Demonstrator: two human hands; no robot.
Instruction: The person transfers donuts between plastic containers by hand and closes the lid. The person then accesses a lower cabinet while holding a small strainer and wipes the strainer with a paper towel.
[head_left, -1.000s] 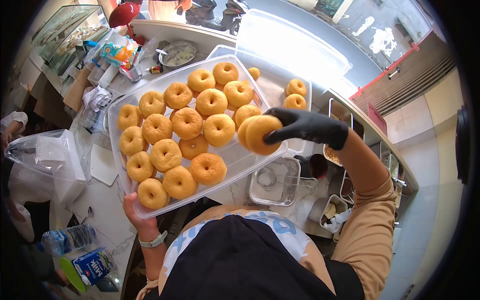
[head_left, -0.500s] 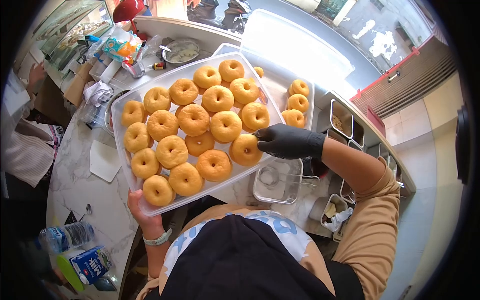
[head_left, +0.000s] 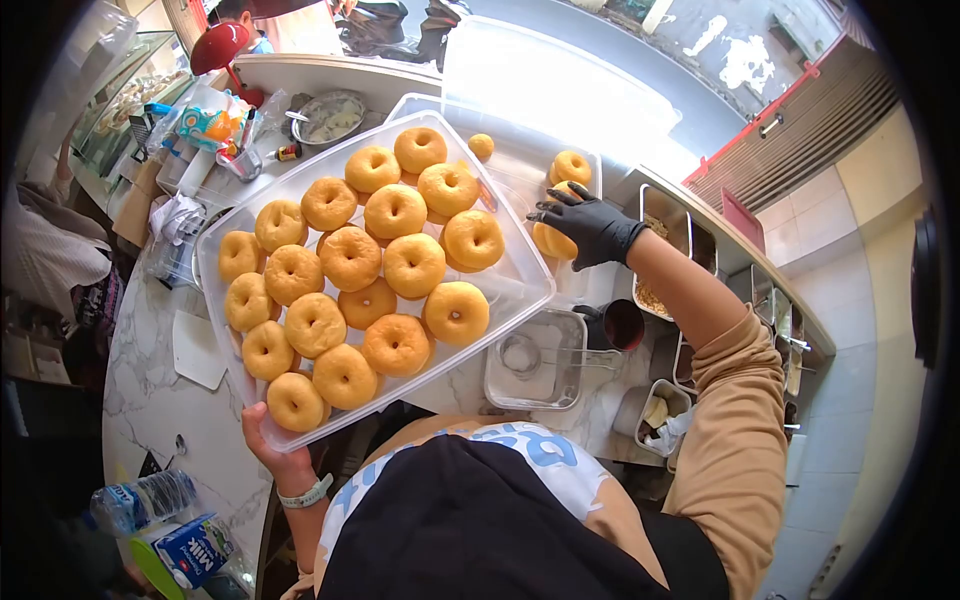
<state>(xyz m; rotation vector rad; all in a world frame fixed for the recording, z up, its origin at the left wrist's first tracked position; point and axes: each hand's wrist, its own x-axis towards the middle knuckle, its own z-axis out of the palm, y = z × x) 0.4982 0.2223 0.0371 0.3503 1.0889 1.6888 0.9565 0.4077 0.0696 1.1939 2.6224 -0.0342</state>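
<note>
My left hand [head_left: 277, 445], bare, is closed on the near-left corner of a clear plastic tray [head_left: 498, 318], which is tilted in front of me. Golden ring doughnuts [head_left: 397, 344] fill most of it, several lying over others. Beyond its right side stands a second clear plastic box [head_left: 592, 172] with a few more doughnuts [head_left: 570, 166]. Over these is my right hand [head_left: 592, 226] in a black glove, its fingers spread and partly covering a doughnut. I cannot tell whether the fingertips touch it.
A clear container with a wire utensil [head_left: 545, 357] and a dark cup [head_left: 622, 325] sit at the right. Metal topping tins [head_left: 665, 222] line the counter's right edge. A water bottle [head_left: 145, 500] and milk carton [head_left: 195, 550] are at lower left; a person's sleeve [head_left: 55, 245] shows at left.
My right hand has left the doughnut at the tray's right side and moved up and right to the second box, its fingers spreading. The view has shifted slightly; my left hand keeps its hold.
</note>
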